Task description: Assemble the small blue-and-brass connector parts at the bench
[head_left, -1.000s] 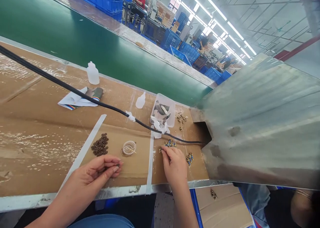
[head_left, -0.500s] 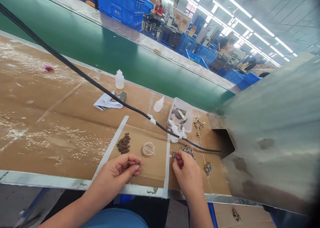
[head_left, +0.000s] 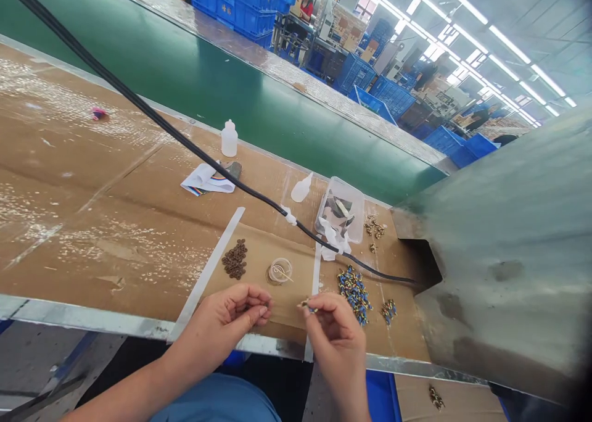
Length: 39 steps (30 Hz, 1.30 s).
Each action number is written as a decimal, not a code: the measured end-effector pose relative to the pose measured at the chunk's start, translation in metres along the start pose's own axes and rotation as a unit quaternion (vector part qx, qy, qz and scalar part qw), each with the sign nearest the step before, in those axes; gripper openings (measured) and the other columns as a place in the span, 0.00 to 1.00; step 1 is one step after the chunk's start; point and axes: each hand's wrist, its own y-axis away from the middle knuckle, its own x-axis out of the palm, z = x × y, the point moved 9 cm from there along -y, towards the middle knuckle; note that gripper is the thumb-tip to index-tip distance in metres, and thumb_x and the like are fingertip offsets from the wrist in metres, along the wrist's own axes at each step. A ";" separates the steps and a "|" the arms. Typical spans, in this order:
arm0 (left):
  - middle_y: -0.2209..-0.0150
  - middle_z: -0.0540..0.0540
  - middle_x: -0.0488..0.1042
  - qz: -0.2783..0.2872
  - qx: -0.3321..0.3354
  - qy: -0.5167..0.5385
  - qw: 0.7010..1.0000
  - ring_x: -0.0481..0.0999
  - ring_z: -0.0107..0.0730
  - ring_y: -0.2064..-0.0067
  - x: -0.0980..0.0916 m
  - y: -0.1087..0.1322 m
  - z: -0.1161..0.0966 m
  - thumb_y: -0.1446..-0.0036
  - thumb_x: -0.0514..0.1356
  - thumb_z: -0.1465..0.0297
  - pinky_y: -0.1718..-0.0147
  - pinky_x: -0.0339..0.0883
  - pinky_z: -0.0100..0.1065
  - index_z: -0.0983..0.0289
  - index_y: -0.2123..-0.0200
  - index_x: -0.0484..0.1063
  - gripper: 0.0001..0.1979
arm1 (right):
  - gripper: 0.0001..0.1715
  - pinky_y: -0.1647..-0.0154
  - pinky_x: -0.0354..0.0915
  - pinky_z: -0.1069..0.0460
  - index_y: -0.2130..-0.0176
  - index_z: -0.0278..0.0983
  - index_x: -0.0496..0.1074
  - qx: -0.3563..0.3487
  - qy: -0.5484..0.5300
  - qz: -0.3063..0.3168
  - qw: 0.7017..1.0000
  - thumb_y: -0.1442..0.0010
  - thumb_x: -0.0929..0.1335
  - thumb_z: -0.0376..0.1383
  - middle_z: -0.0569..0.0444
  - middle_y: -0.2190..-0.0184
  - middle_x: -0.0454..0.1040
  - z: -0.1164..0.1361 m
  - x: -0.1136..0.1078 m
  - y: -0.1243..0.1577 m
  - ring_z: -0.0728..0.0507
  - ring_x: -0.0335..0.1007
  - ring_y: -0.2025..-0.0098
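My right hand [head_left: 333, 329] pinches a small blue-and-gold piece [head_left: 307, 306] between thumb and fingertips, above the taped cardboard. Facing it, my left hand [head_left: 238, 314] is closed with thumb against fingers; whatever it may hold is hidden. Right of my right hand lies a pile of blue-and-gold pieces [head_left: 355, 292], with a smaller cluster [head_left: 389, 311] beyond it. Beyond my left hand sits a heap of small brown discs [head_left: 235, 259]. A small round clear dish [head_left: 280, 270] with a pale thin stick across it stands between and beyond my hands.
A black cable [head_left: 194, 147] crosses over the table into a metal housing [head_left: 504, 255] at right. Behind stand a clear plastic box [head_left: 341, 209], a white squeeze bottle [head_left: 229, 139], a lying dropper bottle [head_left: 302, 189] and a folded cloth [head_left: 208, 180]. A green conveyor belt [head_left: 222, 89] runs along the back.
My right hand has moved left from the blue-and-gold pile, carrying one piece towards my left hand. My left hand keeps its closed pose. The view has shifted slightly.
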 end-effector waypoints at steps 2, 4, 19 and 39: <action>0.68 0.52 0.78 0.003 0.005 -0.009 1.000 0.77 0.34 0.65 -0.001 0.000 0.001 0.47 0.61 0.70 0.60 0.72 0.36 0.61 0.65 0.74 0.05 | 0.02 0.65 0.71 0.52 0.66 0.38 0.72 0.050 -0.092 0.017 0.994 0.44 0.69 0.34 0.52 0.68 0.71 -0.005 0.017 0.008 0.47 0.72 0.66; 0.67 0.52 0.78 0.006 0.011 -0.022 1.000 0.77 0.34 0.64 -0.001 0.001 0.002 0.46 0.61 0.70 0.60 0.72 0.35 0.61 0.64 0.74 0.06 | 0.03 0.65 0.72 0.52 0.66 0.38 0.71 0.103 -0.168 0.030 0.980 0.44 0.69 0.35 0.54 0.69 0.72 -0.012 0.031 0.015 0.48 0.73 0.68; 0.64 0.53 0.79 0.041 0.017 0.010 0.999 0.79 0.36 0.61 0.005 0.002 0.004 0.43 0.59 0.71 0.57 0.73 0.39 0.62 0.62 0.74 0.07 | 0.05 0.66 0.71 0.53 0.64 0.37 0.72 0.122 -0.174 0.049 0.976 0.42 0.68 0.35 0.52 0.69 0.76 -0.015 0.053 0.023 0.47 0.74 0.68; 0.64 0.53 0.79 0.035 0.028 -0.005 0.999 0.79 0.36 0.62 0.002 0.002 0.008 0.43 0.59 0.71 0.57 0.74 0.39 0.63 0.61 0.73 0.06 | 0.05 0.62 0.70 0.51 0.62 0.39 0.73 0.113 -0.158 0.070 0.978 0.41 0.68 0.35 0.53 0.66 0.75 -0.018 0.054 0.026 0.47 0.74 0.65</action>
